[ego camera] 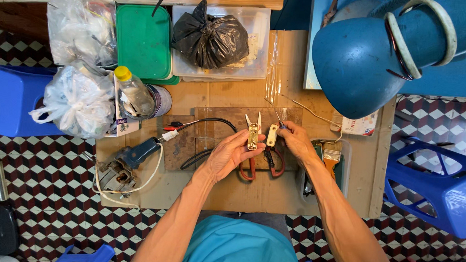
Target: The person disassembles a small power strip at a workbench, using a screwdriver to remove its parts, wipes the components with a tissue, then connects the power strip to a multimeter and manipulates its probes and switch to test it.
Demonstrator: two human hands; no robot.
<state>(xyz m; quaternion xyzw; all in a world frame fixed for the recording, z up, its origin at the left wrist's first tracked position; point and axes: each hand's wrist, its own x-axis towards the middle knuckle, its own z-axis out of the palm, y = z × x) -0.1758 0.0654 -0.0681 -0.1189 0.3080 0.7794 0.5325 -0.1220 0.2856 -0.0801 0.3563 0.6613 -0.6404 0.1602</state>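
Note:
My left hand (228, 154) holds a small gold-coloured metal part (253, 136) upright over a dark wooden board (202, 140). My right hand (297, 140) pinches a similar pale brass piece (272, 135) together with a thin screwdriver (279, 119), right beside the left hand's part. Red-handled scissors (257, 166) lie on the board under both hands, blades pointing away from me. A black cable (212, 124) with a red clip curls across the board to the left.
A blue desk lamp (365, 59) hangs over the right side. A soldering gun (133, 155) with white cord lies left. Plastic bags (79, 100), a yellow-capped bottle (133, 90), a green lid (144, 41) and a black bag (209, 39) crowd the back. A tool tray (329, 161) sits right; blue stools flank the table.

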